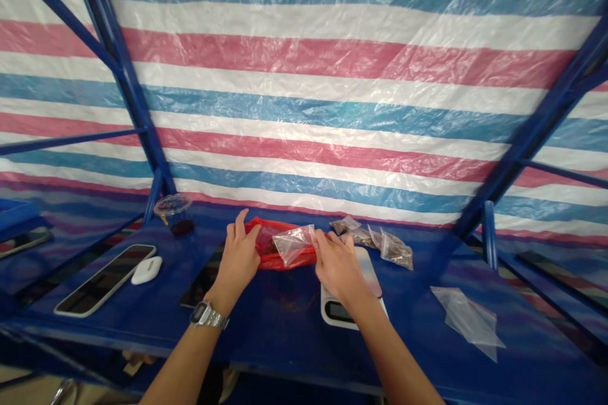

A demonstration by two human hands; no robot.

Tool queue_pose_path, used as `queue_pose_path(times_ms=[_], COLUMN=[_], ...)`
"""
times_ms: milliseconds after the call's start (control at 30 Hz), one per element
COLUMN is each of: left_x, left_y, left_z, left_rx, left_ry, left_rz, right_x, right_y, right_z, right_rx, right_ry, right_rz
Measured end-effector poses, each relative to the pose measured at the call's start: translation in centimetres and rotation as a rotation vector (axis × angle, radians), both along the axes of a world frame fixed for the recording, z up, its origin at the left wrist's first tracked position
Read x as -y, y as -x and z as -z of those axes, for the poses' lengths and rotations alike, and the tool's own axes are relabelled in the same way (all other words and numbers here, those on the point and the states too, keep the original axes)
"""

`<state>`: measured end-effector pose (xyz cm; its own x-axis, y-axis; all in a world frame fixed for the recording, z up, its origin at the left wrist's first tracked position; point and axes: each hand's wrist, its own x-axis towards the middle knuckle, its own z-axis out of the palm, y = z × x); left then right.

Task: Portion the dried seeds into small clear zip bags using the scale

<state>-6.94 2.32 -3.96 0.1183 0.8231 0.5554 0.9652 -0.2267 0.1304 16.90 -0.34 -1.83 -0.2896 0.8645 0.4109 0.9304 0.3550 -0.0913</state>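
Observation:
My left hand rests with curled fingers against the left side of a red plastic bag lying on the blue table. My right hand pinches the right edge of a small clear plastic bag held in front of the red bag. Both hands meet at the bags, above the middle of the table. A white digital scale lies under my right wrist. I wear a metal watch on the left wrist.
Two small clear bags filled with brown material lie right of the hands. Empty clear bags lie at the right. A phone, a white earbud case and a lidded cup sit at left. Blue frame posts rise on both sides.

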Motion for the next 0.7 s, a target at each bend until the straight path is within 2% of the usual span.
queue_pose_path(times_ms=[67,167,267,367,467,567,633,700], left_x=[0.5,0.9,0.9,0.9,1.1,1.9,2.7,3.4], left_y=[-0.4,-1.1,-1.6,-1.8,-1.8,-2.1,-2.7,-3.8], left_z=[-0.5,0.0,0.9,1.0,0.0,-1.5,-2.4,-2.8], left_rx=[-0.04,-0.083,-0.054,0.034,0.134,0.261,0.304,0.263], left_ry=[0.002,0.105,0.173,0.164,0.087,-0.117,-0.231,-0.239], left_rz=[-0.061,-0.099,-0.081,-0.031,0.007,0.058,0.164,0.29], right_x=[-0.2,-0.5,-0.9,-1.1,-1.0,-0.6,-0.3,0.0], right_y=[-0.1,-0.3,-0.6,-0.9,-1.1,-0.9,-0.7,-0.2], right_z=[-0.1,0.4,1.3,1.5,1.3,0.8,0.4,0.0], right_rx=[-0.021,-0.024,-0.047,-0.168,-0.315,-0.389,-0.397,-0.395], right_ry=[-0.044,-0.036,-0.013,-0.019,-0.026,-0.064,-0.09,-0.114], right_rz=[0.014,-0.003,-0.03,-0.056,-0.062,-0.072,-0.105,-0.143])
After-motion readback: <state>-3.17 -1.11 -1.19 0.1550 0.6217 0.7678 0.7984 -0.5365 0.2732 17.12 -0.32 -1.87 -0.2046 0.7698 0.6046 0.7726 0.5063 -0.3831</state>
